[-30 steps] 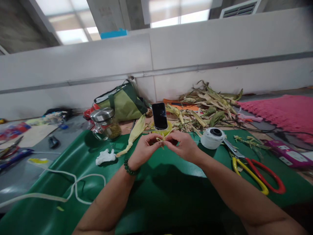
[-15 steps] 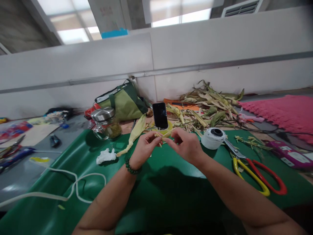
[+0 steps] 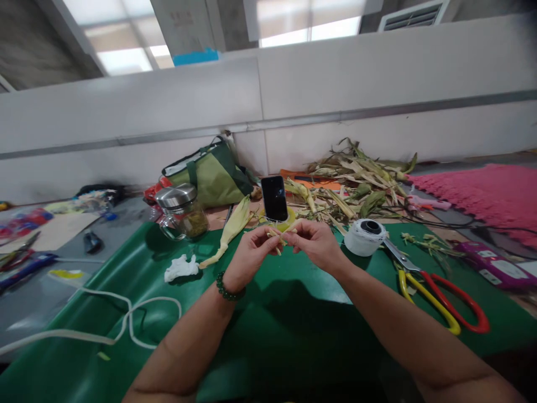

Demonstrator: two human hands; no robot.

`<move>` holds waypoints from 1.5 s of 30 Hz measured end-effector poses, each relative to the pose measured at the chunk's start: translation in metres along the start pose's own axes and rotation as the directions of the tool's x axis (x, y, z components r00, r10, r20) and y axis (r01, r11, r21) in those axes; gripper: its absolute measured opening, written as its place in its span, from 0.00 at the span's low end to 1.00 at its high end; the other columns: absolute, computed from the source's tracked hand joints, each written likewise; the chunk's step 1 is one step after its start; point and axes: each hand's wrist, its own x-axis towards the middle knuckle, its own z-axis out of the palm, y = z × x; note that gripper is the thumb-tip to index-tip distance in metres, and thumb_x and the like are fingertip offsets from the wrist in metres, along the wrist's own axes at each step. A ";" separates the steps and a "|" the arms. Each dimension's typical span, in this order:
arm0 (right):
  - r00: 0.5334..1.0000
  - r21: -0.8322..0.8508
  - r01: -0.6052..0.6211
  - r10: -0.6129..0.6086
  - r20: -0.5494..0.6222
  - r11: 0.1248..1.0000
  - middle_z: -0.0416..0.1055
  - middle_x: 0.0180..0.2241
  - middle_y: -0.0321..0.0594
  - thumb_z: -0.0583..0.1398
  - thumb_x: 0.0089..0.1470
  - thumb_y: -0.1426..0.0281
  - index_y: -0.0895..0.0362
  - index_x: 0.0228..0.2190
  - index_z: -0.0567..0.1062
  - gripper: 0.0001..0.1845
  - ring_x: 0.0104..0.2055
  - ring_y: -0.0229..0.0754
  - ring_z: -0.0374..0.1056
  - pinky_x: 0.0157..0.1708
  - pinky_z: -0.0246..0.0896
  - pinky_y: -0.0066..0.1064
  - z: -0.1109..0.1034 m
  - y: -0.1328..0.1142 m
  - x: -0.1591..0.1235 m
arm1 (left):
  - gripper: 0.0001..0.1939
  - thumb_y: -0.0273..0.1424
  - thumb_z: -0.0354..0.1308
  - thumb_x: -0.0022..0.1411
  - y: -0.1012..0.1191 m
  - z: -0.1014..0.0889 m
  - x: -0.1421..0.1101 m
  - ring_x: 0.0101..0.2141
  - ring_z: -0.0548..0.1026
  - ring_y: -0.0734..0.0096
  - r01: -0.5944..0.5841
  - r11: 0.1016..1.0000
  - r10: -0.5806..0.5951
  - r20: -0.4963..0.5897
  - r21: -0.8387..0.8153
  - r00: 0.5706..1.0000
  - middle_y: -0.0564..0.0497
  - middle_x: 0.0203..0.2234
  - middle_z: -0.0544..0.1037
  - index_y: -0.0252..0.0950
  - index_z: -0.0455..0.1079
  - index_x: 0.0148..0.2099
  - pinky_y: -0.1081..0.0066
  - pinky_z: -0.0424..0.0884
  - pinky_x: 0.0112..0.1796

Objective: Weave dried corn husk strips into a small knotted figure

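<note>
Pale yellow strips of corn husk (image 3: 277, 232) cross one another between my fingertips, above the green mat. My left hand (image 3: 251, 249), with a green bead bracelet at the wrist, pinches them from the left. From the right, my right hand (image 3: 315, 243) grips the same strips between thumb and fingers. Part of the strips is hidden by the fingertips. Just behind my hands a black phone (image 3: 274, 198) stands propped upright by a yellow tape roll (image 3: 290, 217). A twisted corn husk piece (image 3: 231, 228) lies left of my left hand, touching a crumpled white wad (image 3: 182, 268).
A lidded glass jar (image 3: 184, 215) and a green bag (image 3: 213, 176) stand at the back left. Right of my hands are a white roll (image 3: 364, 238) and large scissors (image 3: 440, 299). Dry husks (image 3: 364, 173) pile up behind. A white cable (image 3: 130, 308) loops across the mat (image 3: 277, 330).
My right hand has come closer to my left, its fingers now closed round the strips at the middle. My left hand has shifted slightly right.
</note>
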 end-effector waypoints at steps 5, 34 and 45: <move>0.985 -0.199 0.163 -0.171 -0.024 0.966 0.72 0.23 0.38 0.60 0.53 0.64 0.57 0.25 0.74 0.10 0.27 0.39 0.68 0.27 0.66 0.32 -0.002 0.005 -0.001 | 0.18 0.44 0.65 0.50 0.000 -0.001 0.000 0.24 0.71 0.75 0.003 0.999 -0.004 -0.025 -0.044 1.000 0.53 0.20 0.73 0.34 0.71 0.30 0.74 0.68 0.28; 0.983 -0.216 0.174 -0.184 -0.027 0.961 0.71 0.21 0.35 0.63 0.47 0.68 0.57 0.22 0.74 0.07 0.22 0.33 0.64 0.21 0.60 0.25 0.001 -0.008 -0.009 | 0.09 0.30 0.61 0.46 -0.013 0.002 -0.001 0.20 0.63 0.79 -0.044 0.974 0.069 -0.106 0.220 0.992 0.58 0.18 0.65 0.36 0.62 0.26 0.76 0.59 0.23; 0.975 -0.438 0.215 -0.218 0.044 0.873 0.71 0.20 0.34 0.59 0.41 0.79 0.57 0.21 0.75 0.07 0.23 0.34 0.65 0.23 0.58 0.24 -0.003 -0.005 -0.010 | 0.08 0.29 0.58 0.47 -0.009 0.007 -0.004 0.21 0.62 0.78 -0.056 0.901 0.124 -0.130 0.431 0.984 0.57 0.17 0.65 0.36 0.61 0.24 0.75 0.57 0.23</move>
